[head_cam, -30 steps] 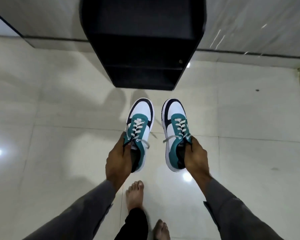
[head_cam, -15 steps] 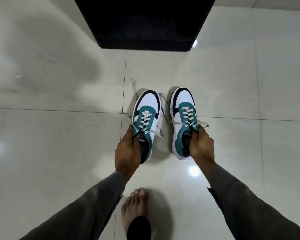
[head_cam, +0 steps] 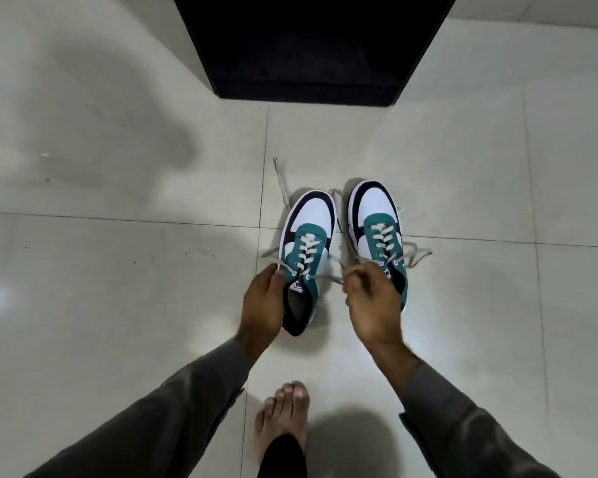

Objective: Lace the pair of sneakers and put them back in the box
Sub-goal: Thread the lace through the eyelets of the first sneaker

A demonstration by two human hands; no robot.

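Two white, teal and black sneakers stand side by side on the tiled floor, toes pointing away from me. The left sneaker [head_cam: 308, 243] and the right sneaker [head_cam: 377, 229] both have cream laces threaded through the eyelets, with loose ends trailing on the floor. My left hand [head_cam: 263, 305] pinches the left lace end of the left sneaker beside its collar. My right hand [head_cam: 370, 305] pinches that sneaker's right lace end in the gap between the shoes, and covers the heel of the right sneaker.
A black cabinet or shelf unit [head_cam: 311, 46] stands on the floor just beyond the shoes. My bare foot [head_cam: 283, 419] is planted below the hands. Pale glossy floor tiles [head_cam: 118, 305] spread all around. No shoe box is in view.
The sneakers went from being held in the air to standing on the floor. Both hands let go of the shoe collars and took hold of the left sneaker's lace ends.
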